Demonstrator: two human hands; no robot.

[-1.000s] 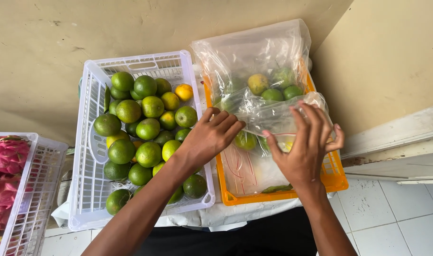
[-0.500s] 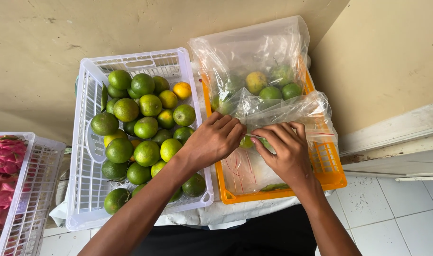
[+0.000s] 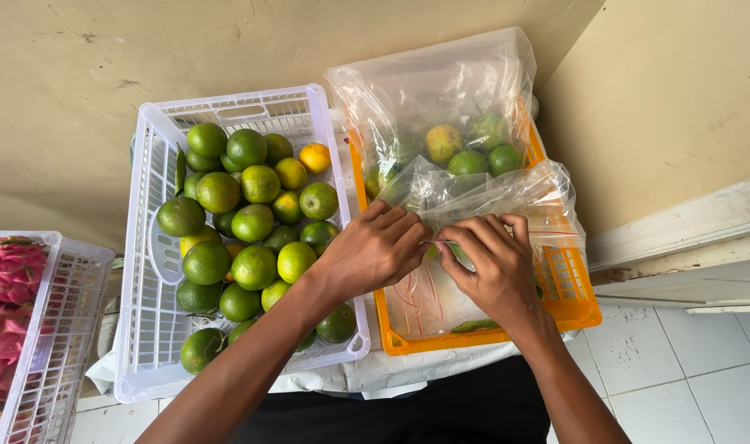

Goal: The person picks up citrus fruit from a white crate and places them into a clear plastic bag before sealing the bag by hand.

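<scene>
My left hand (image 3: 376, 250) and my right hand (image 3: 488, 261) meet over the orange crate (image 3: 574, 298), fingertips pinching the mouth of a clear plastic bag (image 3: 506, 193) between them. A green orange shows through the bag just under my fingers. Behind it, a larger clear bag (image 3: 440, 90) stands open in the same crate with several green and yellowish oranges (image 3: 470, 150) inside. Left of my hands, a white slatted basket (image 3: 149, 329) is filled with green oranges (image 3: 255, 267) and one orange-coloured fruit (image 3: 315, 157).
A second white basket (image 3: 58, 329) at the far left holds pink dragon fruit (image 3: 9, 275). A beige wall rises behind the crates and to the right. White floor tiles (image 3: 679, 378) lie at the lower right. The baskets rest on a white cloth (image 3: 375, 374).
My right hand has come in from the bag's right side to meet my left hand. Both hands have closed their fingertips on the small bag's mouth.
</scene>
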